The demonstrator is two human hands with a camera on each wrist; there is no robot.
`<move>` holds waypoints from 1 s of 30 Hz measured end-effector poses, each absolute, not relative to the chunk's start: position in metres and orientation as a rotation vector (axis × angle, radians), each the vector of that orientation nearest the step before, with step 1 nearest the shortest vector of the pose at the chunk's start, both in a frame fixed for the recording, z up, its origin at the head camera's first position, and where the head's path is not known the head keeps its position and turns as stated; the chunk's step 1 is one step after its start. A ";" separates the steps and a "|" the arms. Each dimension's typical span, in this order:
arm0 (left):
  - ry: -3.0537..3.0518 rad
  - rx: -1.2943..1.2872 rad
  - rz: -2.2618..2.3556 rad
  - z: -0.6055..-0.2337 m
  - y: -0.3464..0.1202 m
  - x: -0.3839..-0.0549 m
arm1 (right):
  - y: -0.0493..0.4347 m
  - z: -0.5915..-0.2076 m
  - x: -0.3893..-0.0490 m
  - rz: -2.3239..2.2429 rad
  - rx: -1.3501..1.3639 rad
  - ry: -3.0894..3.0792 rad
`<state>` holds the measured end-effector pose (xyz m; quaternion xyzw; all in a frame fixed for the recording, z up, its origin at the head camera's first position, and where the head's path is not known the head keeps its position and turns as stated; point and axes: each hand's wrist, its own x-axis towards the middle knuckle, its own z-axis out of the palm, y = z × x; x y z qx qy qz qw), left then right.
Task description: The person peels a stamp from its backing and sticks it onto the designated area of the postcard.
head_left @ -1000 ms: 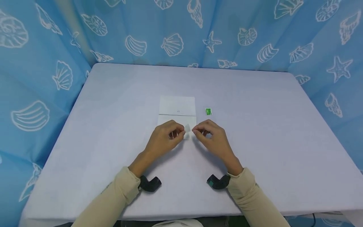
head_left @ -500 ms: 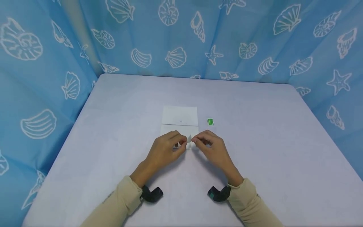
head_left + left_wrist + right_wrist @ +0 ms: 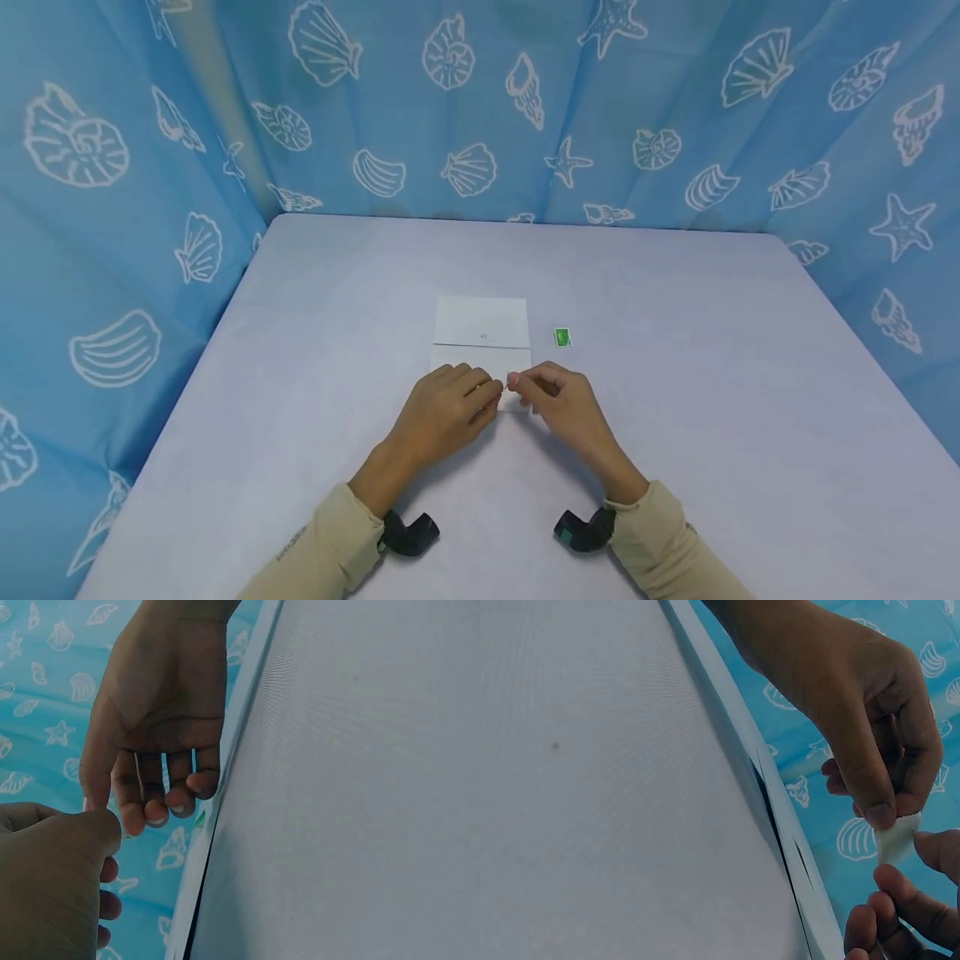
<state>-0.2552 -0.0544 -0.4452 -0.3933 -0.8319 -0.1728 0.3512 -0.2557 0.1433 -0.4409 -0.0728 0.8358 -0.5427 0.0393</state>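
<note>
My right hand (image 3: 558,408) pinches a small pale stamp (image 3: 898,838) between thumb and fingertips. Its serrated edge shows in the right wrist view, with the blank side facing the camera. My left hand (image 3: 450,412) is close against it from the other side, thumb and forefinger parted right at the stamp's edges. The left wrist view has the left fingers half bent and spread, the thumb tip by the right hand. Under both hands lies a white envelope-like paper (image 3: 482,321) with a line across its middle and a small printed mark. Fingers cover part of its lower half.
A second stamp (image 3: 562,337), green with a white border, lies flat to the right of the paper. The table (image 3: 675,375) has a white cloth, with a blue shell-patterned curtain (image 3: 405,125) around it. Black wrist cameras (image 3: 410,535) hang below the cuffs.
The head view has tilted up, shifting everything lower. The stamp, earlier showing between the two hands, is now mostly hidden at the right fingertips. The left thumb and fingers have straightened, and the hands are closer together.
</note>
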 end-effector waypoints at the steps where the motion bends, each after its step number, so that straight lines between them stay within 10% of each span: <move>1: -2.151 -1.020 -0.439 -0.446 -0.054 -0.255 | 0.143 -0.441 -0.255 -1.670 -0.211 2.552; 30: -2.275 -0.812 -1.061 -0.454 -0.053 -0.253 | 0.158 -0.443 -0.258 -1.724 -0.352 2.624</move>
